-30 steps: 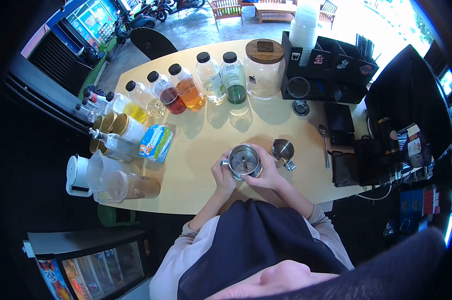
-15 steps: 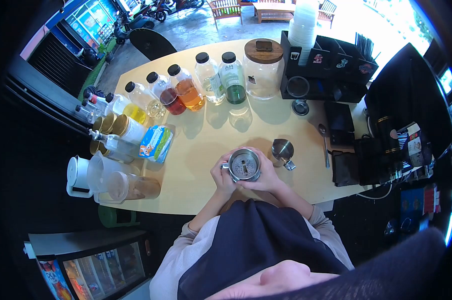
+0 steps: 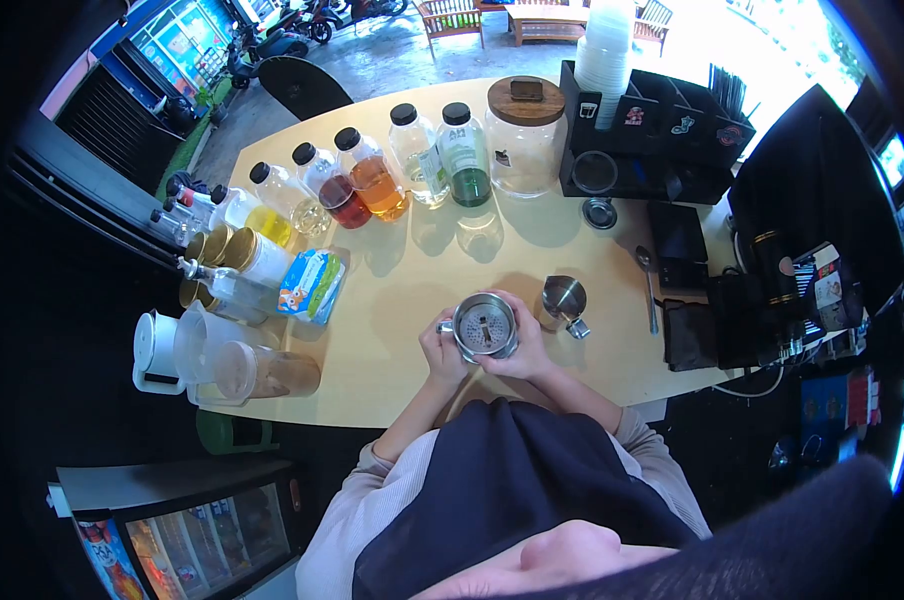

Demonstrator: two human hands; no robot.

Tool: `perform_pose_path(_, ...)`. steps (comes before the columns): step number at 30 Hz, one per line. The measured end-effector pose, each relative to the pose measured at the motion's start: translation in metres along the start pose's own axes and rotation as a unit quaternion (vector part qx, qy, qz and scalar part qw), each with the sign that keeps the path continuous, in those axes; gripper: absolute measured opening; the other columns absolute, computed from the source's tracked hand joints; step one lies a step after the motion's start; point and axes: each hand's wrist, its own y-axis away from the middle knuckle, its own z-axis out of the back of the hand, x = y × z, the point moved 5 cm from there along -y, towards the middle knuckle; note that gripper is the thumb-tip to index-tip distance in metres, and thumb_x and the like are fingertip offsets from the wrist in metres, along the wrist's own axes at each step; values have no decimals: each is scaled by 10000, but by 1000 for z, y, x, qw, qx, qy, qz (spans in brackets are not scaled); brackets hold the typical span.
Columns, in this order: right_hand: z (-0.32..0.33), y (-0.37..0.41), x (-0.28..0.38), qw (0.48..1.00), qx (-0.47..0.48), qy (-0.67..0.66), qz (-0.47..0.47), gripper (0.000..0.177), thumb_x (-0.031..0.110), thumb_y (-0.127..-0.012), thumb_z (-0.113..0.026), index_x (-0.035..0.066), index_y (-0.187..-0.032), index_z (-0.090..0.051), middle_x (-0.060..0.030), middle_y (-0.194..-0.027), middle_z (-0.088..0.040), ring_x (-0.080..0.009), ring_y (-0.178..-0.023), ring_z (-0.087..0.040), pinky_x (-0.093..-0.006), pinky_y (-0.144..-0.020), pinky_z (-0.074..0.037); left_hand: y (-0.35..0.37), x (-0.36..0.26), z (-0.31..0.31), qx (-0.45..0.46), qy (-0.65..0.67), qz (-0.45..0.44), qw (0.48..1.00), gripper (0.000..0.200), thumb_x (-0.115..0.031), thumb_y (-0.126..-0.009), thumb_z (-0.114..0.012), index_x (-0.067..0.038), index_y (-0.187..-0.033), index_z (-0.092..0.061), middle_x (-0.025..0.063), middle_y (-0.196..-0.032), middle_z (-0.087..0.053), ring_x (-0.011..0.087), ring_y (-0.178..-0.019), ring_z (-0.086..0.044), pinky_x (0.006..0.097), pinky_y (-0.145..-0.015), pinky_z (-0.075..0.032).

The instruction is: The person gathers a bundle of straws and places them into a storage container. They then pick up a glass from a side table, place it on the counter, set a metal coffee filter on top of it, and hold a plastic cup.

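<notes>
Close in front of my body, both hands are wrapped around a round metal cup (image 3: 486,325). It has a small side handle on the left, and a perforated metal disc with a narrow bar in its middle shows inside. My left hand (image 3: 440,350) grips the cup by its handle side. The fingers of my right hand (image 3: 524,352) close around the opposite side. Whether the cup rests on something between my palms is hidden. Just right of my hands, a steel pitcher (image 3: 564,296) stands upright on the table, its handle pointing toward me.
Bottles of coloured liquid (image 3: 377,188) and a wood-lidded jar (image 3: 525,145) line the far side. Left are a tissue pack (image 3: 312,287) and plastic pitchers (image 3: 197,345). Right are a long spoon (image 3: 651,290), a small metal dish (image 3: 599,213) and a black organizer (image 3: 652,140) with stacked cups.
Both hands and the metal cup have shifted very slightly left and up. The pitcher and the other things on the table stay where they were.
</notes>
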Motion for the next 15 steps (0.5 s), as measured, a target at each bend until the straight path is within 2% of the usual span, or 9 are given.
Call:
perform_pose_path(2,-1,-3,-1,999,1,-43,-21,845,210,-586,-816,17,-1293,-396,-158,-1287,-497,-266,-1192,-516,-367,-1009,-412,-1,0,3,-21,-14,-4,1000,517,-380,-996,-373,77,-975,-616,113,-850,-651,158,-807,-616,300,-718,-491)
perform_pose_path(4,-6,-8,-2,994,25,-87,-59,894,212,-594,-816,4,-1341,-371,-110,-1288,-489,-204,-1206,-487,-353,-1036,-376,-3,4,7,-29,-14,-3,999,499,-358,-997,-369,78,-980,-612,112,-851,-650,165,-804,-616,303,-719,-492)
perform_pose_path(8,-10,-12,-2,997,26,-61,-35,888,207,-603,-817,5,-1345,-371,-108,-1277,-491,-202,-1209,-481,-349,-1041,-368,-8,2,16,-15,-35,23,999,450,-283,-995,-341,81,-999,-606,121,-868,-651,188,-826,-622,310,-742,-491)
perform_pose_path(10,-12,-13,-3,997,35,-69,-29,868,165,-601,-831,2,-1321,-375,-152,-1326,-455,-250,-1234,-470,-362,-1051,-369,-10,-4,16,-9,-46,14,999,443,-265,-994,-330,81,-1006,-605,128,-881,-652,194,-838,-622,313,-753,-489)
perform_pose_path(15,-12,-14,1,995,38,-79,-39,862,149,-605,-827,0,-1323,-374,-147,-1328,-453,-247,-1235,-468,-363,-1054,-367,-12,-1,17,21,-58,12,998,429,-226,-988,-307,81,-1022,-604,141,-915,-650,200,-868,-620,319,-778,-484)
